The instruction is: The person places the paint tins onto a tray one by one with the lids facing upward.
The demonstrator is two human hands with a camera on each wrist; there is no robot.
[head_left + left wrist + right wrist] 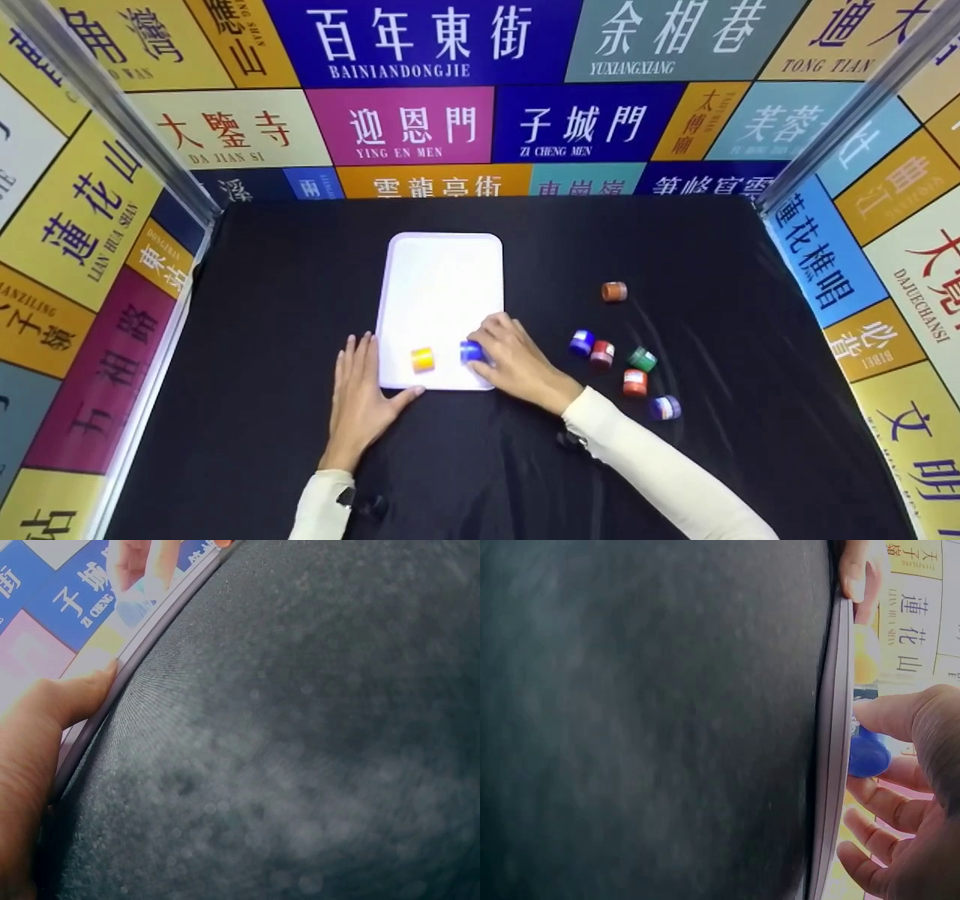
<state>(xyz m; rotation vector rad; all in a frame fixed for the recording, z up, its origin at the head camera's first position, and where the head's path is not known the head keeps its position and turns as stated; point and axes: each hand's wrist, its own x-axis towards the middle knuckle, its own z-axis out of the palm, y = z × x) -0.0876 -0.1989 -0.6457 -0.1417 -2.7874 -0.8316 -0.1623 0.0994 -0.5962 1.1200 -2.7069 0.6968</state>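
A white tray (442,292) with a pale lilac rim lies on the black cloth. My left hand (364,405) rests along its left near corner, fingers straight, the thumb touching the near rim. Over the tray's right side, my right hand (519,361) pinches a small blue paint jar (470,352) between thumb and fingers; in the right wrist view the jar (869,755) shows between them. A yellow paint jar (422,359) lies on its side on the tray, left of the blue one. Part of the blue jar is hidden by the fingers.
Right of the tray, several small jars lie on the cloth: a brown jar (614,292) farthest back, then a blue jar (581,343), a dark red jar (602,355), a green jar (643,358), an orange-red jar (634,382) and a purple-blue jar (665,407). Lettered panels surround the table.
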